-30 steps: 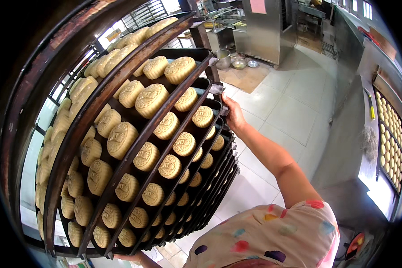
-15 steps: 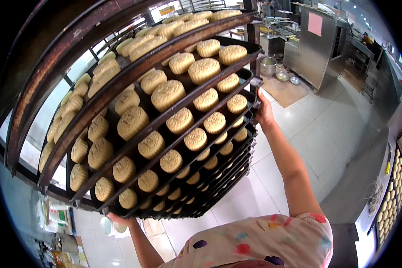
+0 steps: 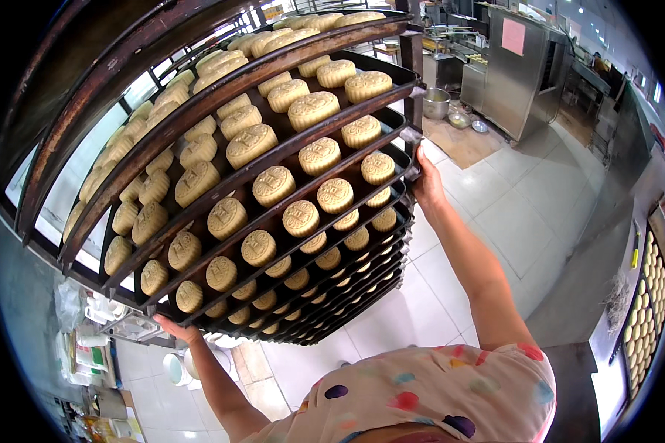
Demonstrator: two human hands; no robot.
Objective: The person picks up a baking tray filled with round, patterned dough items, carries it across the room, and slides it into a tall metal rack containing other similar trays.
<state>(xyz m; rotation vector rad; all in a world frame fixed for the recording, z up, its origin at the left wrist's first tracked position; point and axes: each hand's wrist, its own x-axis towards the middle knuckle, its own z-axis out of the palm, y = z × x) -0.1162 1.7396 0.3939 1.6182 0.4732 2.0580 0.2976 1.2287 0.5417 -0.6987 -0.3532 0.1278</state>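
A tall dark metal tray rack (image 3: pixel 233 80) stands right in front of me. Its stacked black baking trays (image 3: pixel 277 210) carry rows of pale, round, fluted mooncakes (image 3: pixel 273 186) with patterned tops. My right hand (image 3: pixel 428 181) is closed on the rack's right upright, its other fingers hidden behind the metal. At the lower left corner, my left hand (image 3: pixel 177 329) grips the rack's edge, with its fingertips partly out of sight. Both arms reach forward, one on either side of the rack.
A steel cabinet (image 3: pixel 506 81) stands at the far right, with a metal pot (image 3: pixel 437 103) and bowls on the floor beside it. On the right, a tray of small pale dough pieces (image 3: pixel 643 317) lies on a counter. White buckets (image 3: pixel 176 369) stand on the tiled floor at lower left.
The rack has shifted a little to the left and away, turning slightly. Both hands have moved left with it, and more of my left hand now shows.
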